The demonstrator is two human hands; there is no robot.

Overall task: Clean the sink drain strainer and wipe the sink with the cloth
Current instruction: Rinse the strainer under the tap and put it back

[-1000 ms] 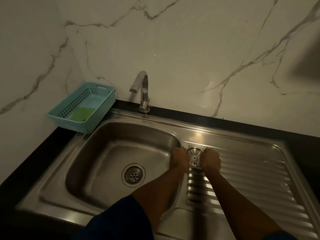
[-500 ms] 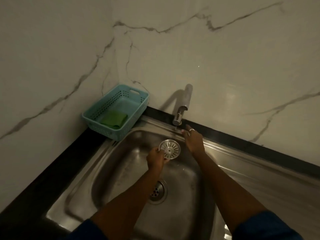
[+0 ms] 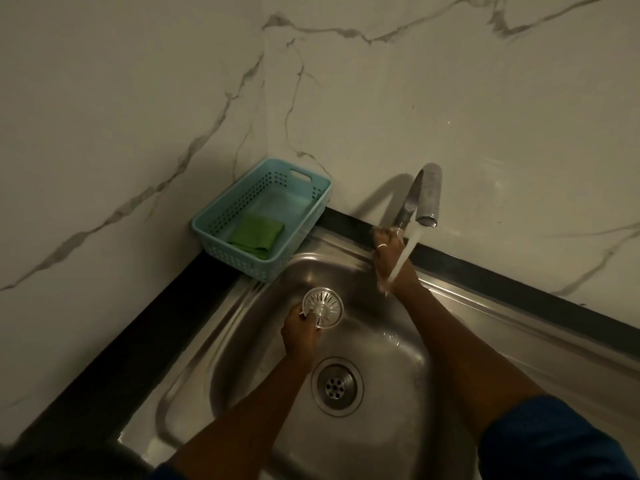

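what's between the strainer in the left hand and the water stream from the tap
In the head view, only bare steel sink basin lies between the strainer and the water stream; the strainer is not yet under the water.

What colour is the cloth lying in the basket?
Green: the folded cloth lies in the pale teal basket, clearest in the head view.

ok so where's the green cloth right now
In the head view the green cloth lies folded in the near end of the blue basket, which sits in the wall corner at the sink's back left, left of the tap.
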